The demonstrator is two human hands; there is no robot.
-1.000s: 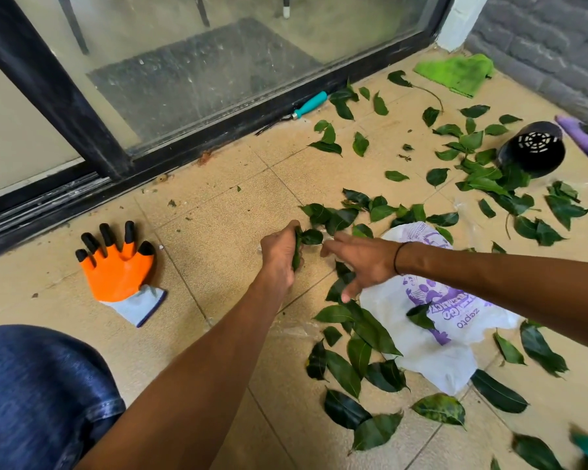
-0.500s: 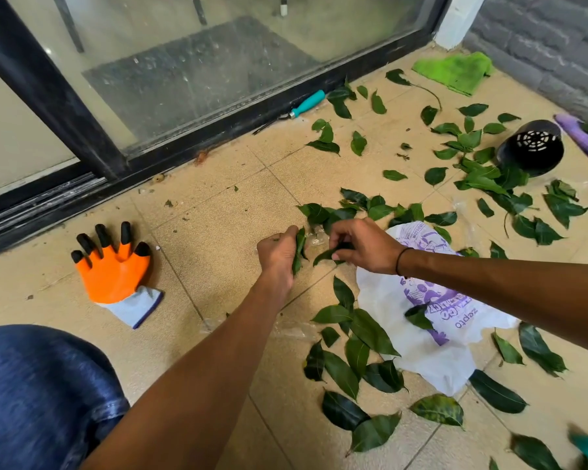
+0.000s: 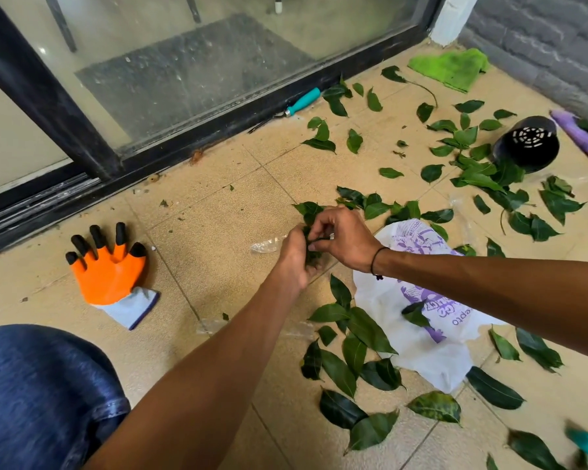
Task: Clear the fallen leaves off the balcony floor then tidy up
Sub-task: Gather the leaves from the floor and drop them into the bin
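Two hands are meeting mid-floor: your left hand [image 3: 294, 257] is clutching a bunch of leaves [image 3: 311, 247], your right hand [image 3: 342, 240] is pinching another into it, and next you are probably reaching for the bag [image 3: 421, 337] beside them.

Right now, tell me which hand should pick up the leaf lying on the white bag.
The right hand. Its forearm already lies across the white bag, close to the leaf, and it pinches only one small leaf. The left hand grips the gathered bunch and sits farther off.
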